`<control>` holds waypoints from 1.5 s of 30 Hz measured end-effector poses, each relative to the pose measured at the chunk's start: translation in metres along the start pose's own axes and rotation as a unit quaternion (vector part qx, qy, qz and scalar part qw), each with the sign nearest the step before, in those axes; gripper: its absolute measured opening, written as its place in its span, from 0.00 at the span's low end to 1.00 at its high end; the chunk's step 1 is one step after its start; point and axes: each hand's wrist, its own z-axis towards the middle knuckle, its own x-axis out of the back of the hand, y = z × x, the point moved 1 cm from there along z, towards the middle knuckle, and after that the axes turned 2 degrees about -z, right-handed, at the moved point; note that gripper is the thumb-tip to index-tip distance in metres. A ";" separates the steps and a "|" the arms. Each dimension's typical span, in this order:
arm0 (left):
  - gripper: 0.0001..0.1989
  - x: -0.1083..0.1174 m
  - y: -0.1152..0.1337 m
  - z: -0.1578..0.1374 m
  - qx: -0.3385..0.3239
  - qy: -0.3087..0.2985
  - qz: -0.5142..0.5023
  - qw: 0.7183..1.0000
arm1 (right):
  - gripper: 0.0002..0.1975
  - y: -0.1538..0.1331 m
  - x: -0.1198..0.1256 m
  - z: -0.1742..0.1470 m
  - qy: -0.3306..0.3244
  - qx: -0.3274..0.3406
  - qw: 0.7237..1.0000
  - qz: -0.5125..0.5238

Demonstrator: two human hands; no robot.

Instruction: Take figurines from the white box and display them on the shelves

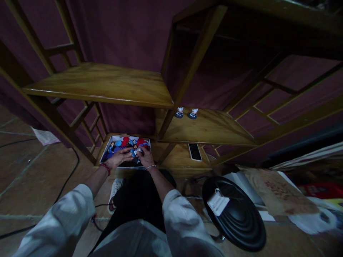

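Observation:
A shallow white box [102,154] on the lowest shelf holds several small toy figurines with red, blue and black parts. Just above its contents, both hands meet around a small white and blue figurine [137,151]. My right hand [146,156] grips it from the right, with the fingers closed. From the left, my left hand [118,158] closes its fingertips at the figurine's side. Parts of the figurine are hidden by the fingers. Two similar figurines, a left one [179,112] and a right one [193,114], stand upright on the middle shelf.
A wooden upper shelf [107,84] overhangs the box. A phone [195,152] lies on the low shelf to the right. On the floor side stand a black round stool [241,217] with a white tag and some cardboard [278,191]. A black cable [70,177] crosses the tiles at left.

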 end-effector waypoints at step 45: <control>0.04 0.001 -0.002 0.000 -0.003 -0.008 -0.010 1.000 | 0.14 -0.009 0.005 -0.003 -0.027 0.010 0.999 -0.019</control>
